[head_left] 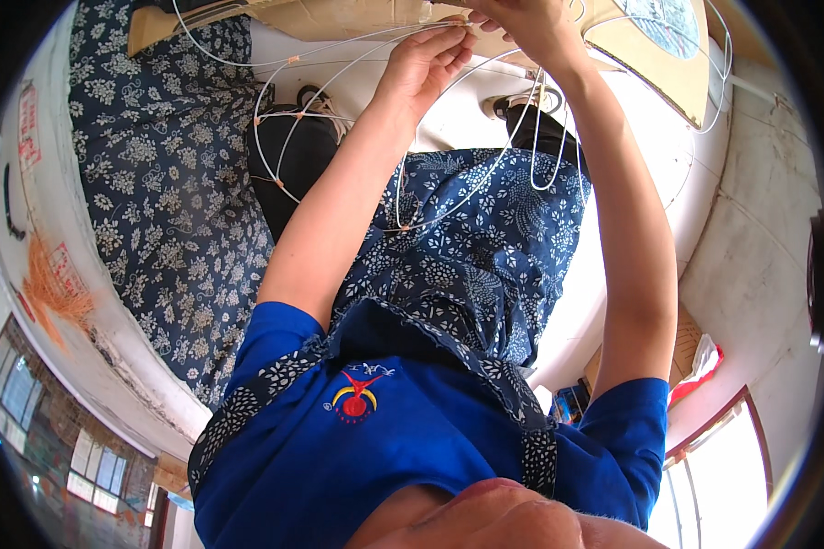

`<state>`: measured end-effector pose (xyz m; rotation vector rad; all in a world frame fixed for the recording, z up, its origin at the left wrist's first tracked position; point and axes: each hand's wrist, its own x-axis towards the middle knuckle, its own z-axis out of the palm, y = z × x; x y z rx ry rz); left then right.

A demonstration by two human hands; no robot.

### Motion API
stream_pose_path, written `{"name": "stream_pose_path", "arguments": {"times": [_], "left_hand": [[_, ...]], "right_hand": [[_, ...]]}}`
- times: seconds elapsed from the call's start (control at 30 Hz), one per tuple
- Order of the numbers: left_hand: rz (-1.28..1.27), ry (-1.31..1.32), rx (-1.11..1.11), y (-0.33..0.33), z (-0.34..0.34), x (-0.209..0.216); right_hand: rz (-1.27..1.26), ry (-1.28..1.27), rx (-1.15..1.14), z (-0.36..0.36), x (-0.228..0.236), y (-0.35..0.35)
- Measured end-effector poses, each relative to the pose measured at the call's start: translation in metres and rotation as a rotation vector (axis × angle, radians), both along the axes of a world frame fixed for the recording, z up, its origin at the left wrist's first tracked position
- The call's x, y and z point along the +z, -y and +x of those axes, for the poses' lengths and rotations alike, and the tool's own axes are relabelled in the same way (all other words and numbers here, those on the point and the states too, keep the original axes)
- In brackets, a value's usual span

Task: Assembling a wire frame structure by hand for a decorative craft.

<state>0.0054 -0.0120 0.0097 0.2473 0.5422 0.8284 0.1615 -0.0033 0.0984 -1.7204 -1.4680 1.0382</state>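
A frame of thin white wire (267,156) spreads in loops over my lap, its joints bound with small tan ties. At the top of the view my left hand (423,62) pinches this wire frame between thumb and fingers, where several strands meet. Right beside it, my right hand (520,20) has its fingers bent at the same joint. The upper edge cuts part of that hand off, and whatever sits between its fingertips is too small to make out. Some loops hang in front of my blue patterned apron (467,197).
Cardboard (339,18) lies beyond my hands, and a larger cardboard piece (655,78) with a bluish picture stands at the far right. Long loose wire curves around it. Dark floral cloth (156,183) drapes at the left, near orange bristly strands (53,285). My shoes (325,110) show below the wire.
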Motion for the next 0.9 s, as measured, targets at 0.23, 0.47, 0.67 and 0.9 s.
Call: {"name": "stream_pose_path", "arguments": {"times": [0.23, 0.47, 0.67, 0.9], "left_hand": [[0.0, 0.002, -0.006, -0.002, 0.004, -0.004], [-0.072, 0.019, 0.02, -0.004, 0.004, -0.015], [-0.073, 0.009, 0.036, -0.003, 0.007, -0.017], [-0.069, 0.048, 0.037, -0.004, 0.005, -0.017]], "right_hand": [[0.017, 0.066, -0.048, -0.007, 0.008, 0.01], [-0.004, -0.142, -0.094, -0.004, -0.003, 0.015], [0.046, -0.187, -0.124, -0.007, -0.012, 0.024], [-0.034, -0.193, -0.266, -0.021, -0.009, 0.037]]}}
